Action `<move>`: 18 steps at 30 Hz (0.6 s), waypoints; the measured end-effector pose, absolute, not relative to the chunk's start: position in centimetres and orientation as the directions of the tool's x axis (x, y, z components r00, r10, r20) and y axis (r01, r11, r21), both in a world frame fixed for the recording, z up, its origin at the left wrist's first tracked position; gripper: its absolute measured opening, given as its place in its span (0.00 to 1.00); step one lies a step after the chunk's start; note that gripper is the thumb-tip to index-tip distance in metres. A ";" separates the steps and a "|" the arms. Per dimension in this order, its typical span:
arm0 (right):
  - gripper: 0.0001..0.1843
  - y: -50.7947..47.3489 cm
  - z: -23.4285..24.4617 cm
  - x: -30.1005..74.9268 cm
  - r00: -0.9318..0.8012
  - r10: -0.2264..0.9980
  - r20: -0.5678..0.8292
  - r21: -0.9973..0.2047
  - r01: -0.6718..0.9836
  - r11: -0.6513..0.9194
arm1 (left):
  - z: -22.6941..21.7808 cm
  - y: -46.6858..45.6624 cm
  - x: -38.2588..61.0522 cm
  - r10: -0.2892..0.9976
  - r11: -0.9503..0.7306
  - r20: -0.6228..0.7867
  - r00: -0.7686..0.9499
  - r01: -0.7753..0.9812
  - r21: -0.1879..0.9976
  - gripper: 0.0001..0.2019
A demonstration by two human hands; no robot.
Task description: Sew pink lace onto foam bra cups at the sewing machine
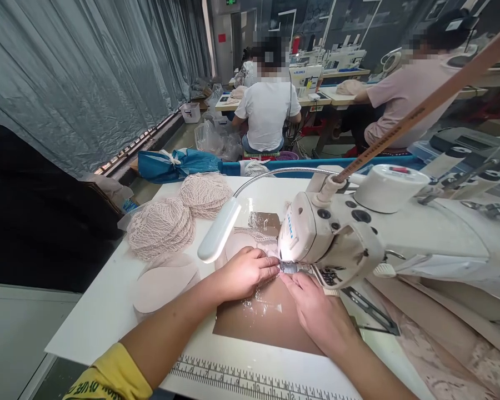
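A white sewing machine (308,228) stands over the work, its needle area lit. Beige fabric with a lace edge (238,243) lies left of the needle and runs under my left hand. My left hand (246,273) presses it beside the presser foot, fingers bent and held together. Just right of the needle, my right hand (316,305) has its index finger stretched toward the foot and the other fingers curled, gripping the fabric edge near the fingertips. The edge itself is mostly hidden. Beneath both hands lies a glossy brown sheet (254,319).
Two stacks of lace pieces (160,228) and smooth beige cups (164,283) lie left on the white table (108,316). A lamp (220,230) hangs close to my left hand. A printed ruler (250,380) runs along the front edge. Co-workers (269,111) sit ahead at other machines.
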State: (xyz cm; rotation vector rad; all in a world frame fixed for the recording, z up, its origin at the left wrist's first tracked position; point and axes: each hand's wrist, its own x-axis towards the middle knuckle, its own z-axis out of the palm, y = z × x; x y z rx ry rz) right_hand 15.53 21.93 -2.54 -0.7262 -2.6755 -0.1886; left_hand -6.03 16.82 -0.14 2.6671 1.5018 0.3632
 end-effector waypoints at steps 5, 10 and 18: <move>0.26 22.2 -3.0 15.9 -0.782 0.516 0.349 -0.095 0.519 0.850 | -0.4 17.4 -6.3 0.855 -0.516 0.160 0.494 0.842 0.157 0.19; 0.24 22.3 -3.5 16.2 -0.758 0.561 0.333 -0.158 0.541 0.826 | -0.9 17.5 -6.2 0.870 -0.488 0.161 0.465 0.860 0.153 0.19; 0.22 22.0 -2.5 16.1 -0.734 0.596 0.326 -0.164 0.577 0.800 | 1.0 16.6 -6.1 0.950 -0.300 0.122 0.286 0.947 0.114 0.17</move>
